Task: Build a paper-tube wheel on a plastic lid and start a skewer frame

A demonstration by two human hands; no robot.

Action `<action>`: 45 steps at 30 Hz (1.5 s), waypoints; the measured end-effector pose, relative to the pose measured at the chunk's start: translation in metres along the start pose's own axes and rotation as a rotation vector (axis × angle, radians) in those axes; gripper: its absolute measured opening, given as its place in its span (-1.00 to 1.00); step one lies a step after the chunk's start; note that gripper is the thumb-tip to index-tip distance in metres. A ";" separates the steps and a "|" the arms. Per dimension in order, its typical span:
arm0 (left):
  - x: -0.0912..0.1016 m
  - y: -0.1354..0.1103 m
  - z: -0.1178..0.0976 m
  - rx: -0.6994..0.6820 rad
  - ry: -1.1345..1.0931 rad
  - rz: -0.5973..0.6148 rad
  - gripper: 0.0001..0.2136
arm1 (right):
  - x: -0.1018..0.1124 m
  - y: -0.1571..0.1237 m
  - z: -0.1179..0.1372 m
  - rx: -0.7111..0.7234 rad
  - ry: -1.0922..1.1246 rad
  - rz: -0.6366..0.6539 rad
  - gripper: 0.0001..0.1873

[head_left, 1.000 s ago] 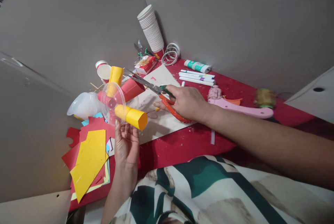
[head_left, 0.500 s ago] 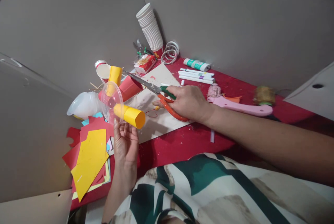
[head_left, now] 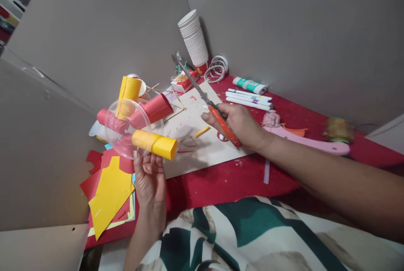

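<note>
My left hand [head_left: 150, 180] holds up a craft pinwheel [head_left: 135, 126]: a clear plastic lid with red and yellow paper rolls fanned around it. Its fingers pinch the lid's lower edge under a yellow roll [head_left: 155, 143]. My right hand [head_left: 240, 126] grips a pair of scissors [head_left: 208, 100] by the orange-and-green handles. The closed blades point up and away toward the stack of white paper cups [head_left: 194, 37]. The scissors hang above a beige cutting board [head_left: 192, 132] scattered with small paper scraps.
Red and yellow paper sheets [head_left: 109, 191] lie at the left on the red table [head_left: 227, 176]. White markers [head_left: 249, 97], a glue tube [head_left: 249, 85], a pink glue gun [head_left: 303, 140], wire rings [head_left: 217, 68] and a twine spool [head_left: 338, 130] sit along the grey walls.
My right hand has lifted the scissors off the board and swung the blades upward, away from the pinwheel. My left hand raised the pinwheel slightly and kept its hold.
</note>
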State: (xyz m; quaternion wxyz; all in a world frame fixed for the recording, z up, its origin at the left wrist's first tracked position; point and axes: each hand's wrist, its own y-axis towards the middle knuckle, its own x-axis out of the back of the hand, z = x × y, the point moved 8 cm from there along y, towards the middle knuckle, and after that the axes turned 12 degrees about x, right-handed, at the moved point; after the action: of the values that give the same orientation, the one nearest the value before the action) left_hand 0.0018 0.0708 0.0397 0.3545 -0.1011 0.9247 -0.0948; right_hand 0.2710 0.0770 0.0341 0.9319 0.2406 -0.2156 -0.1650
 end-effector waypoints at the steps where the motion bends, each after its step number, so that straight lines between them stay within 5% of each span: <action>1: 0.000 0.000 -0.004 -0.024 0.003 0.007 -0.80 | -0.003 -0.001 0.000 -0.003 0.011 0.025 -0.33; 12: 0.005 -0.001 -0.029 -0.028 -0.038 -0.056 -0.75 | -0.009 -0.009 0.013 0.167 -0.041 0.057 -0.41; 17: 0.002 0.004 -0.031 -0.133 0.064 0.039 -0.85 | -0.011 -0.013 0.019 0.093 0.290 0.036 -0.44; 22: 0.004 0.009 -0.005 -0.112 0.100 0.092 -0.75 | -0.004 -0.017 0.026 0.116 0.569 -0.078 -0.57; 27: 0.003 0.012 0.019 -0.031 0.159 0.110 -0.71 | -0.001 -0.017 0.024 0.153 0.438 -0.088 -0.60; 37: 0.016 0.022 0.028 0.032 0.224 0.068 -0.69 | -0.011 -0.020 0.017 0.129 0.438 -0.002 -0.62; 45: 0.023 0.023 0.039 0.124 0.225 0.086 -0.66 | -0.026 -0.021 0.009 0.079 0.643 0.038 -0.69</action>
State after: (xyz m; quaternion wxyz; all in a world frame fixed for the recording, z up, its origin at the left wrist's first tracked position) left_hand 0.0089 0.0828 -0.0090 0.2580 -0.0279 0.9545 -0.1470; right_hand 0.2405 0.0667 0.0221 0.9452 0.3122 0.0791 -0.0545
